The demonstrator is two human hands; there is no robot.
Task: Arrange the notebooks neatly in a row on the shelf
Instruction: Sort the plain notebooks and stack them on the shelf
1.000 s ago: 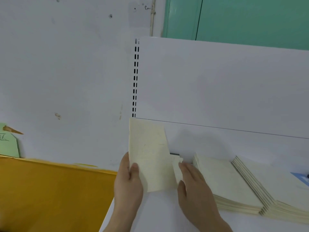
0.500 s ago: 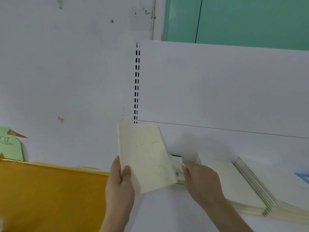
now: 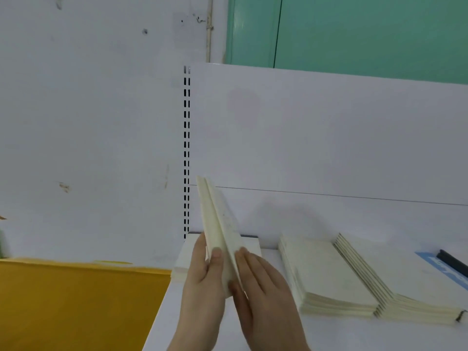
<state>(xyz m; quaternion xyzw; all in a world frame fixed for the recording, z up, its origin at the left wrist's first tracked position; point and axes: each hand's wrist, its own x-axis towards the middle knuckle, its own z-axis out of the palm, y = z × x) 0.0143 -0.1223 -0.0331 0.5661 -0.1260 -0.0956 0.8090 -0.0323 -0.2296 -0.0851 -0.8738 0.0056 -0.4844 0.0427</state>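
Observation:
Two thin cream notebooks (image 3: 220,224) stand on edge between my hands above the white shelf (image 3: 329,333), tilted with their tops leaning left. My left hand (image 3: 202,279) grips them from the left, thumb across the near edge. My right hand (image 3: 263,287) presses flat against their right side with straight fingers. A short stack of notebooks (image 3: 187,259) lies flat behind my hands at the shelf's left end. To the right, a fanned stack of cream notebooks (image 3: 326,272) lies flat, overlapped by a second stack (image 3: 410,287).
A white back panel (image 3: 329,135) with a slotted upright (image 3: 186,153) rises behind the shelf. A yellow surface (image 3: 76,305) lies left of the shelf edge. A blue label and a black bar (image 3: 453,262) sit at the far right. Green door behind.
The notebook in my left hand turned from face-on to edge-on. My right hand left the flat stack and brought another notebook against it, now pressing both together.

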